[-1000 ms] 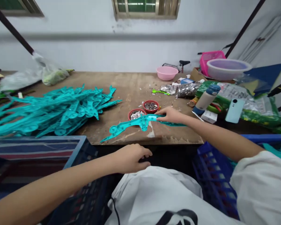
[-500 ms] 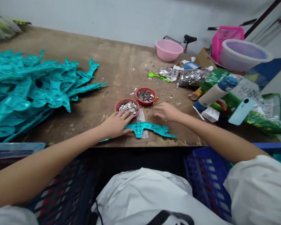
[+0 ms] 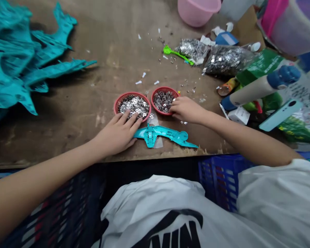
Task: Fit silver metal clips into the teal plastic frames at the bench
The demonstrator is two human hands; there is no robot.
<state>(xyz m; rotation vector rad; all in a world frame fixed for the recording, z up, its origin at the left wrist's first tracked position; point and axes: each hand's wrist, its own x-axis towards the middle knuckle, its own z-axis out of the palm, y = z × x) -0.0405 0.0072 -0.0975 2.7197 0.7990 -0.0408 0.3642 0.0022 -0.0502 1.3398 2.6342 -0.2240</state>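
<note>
My left hand [image 3: 117, 132] lies palm down with its fingers spread, the fingertips on the small shiny metal pieces in the left red basket [image 3: 115, 106]. Its wrist side covers one end of a teal plastic part [image 3: 167, 131], which rests flat near the table's front edge. My right hand [image 3: 187, 109] reaches over the rim of the right red basket [image 3: 155, 92], which holds small darker metal pieces. The fingers there are bent and drawn together; what they pinch, if anything, is hidden. A strip of clear tape [image 3: 158, 142] shows beneath the teal part.
A pile of teal plastic parts [image 3: 20, 69] covers the left. Behind the baskets are a green plastic piece [image 3: 177, 53] and bags of metal pieces [image 3: 226, 60]. At right are a bottle [image 3: 258, 91], a phone [image 3: 281, 115] and a white box [image 3: 239, 115]. A pink basin [image 3: 197, 12] stands behind.
The view has tilted down towards the table. My right hand has moved from beside the right basket to its rim, fingers drawing together. My left hand stays spread at the left basket.
</note>
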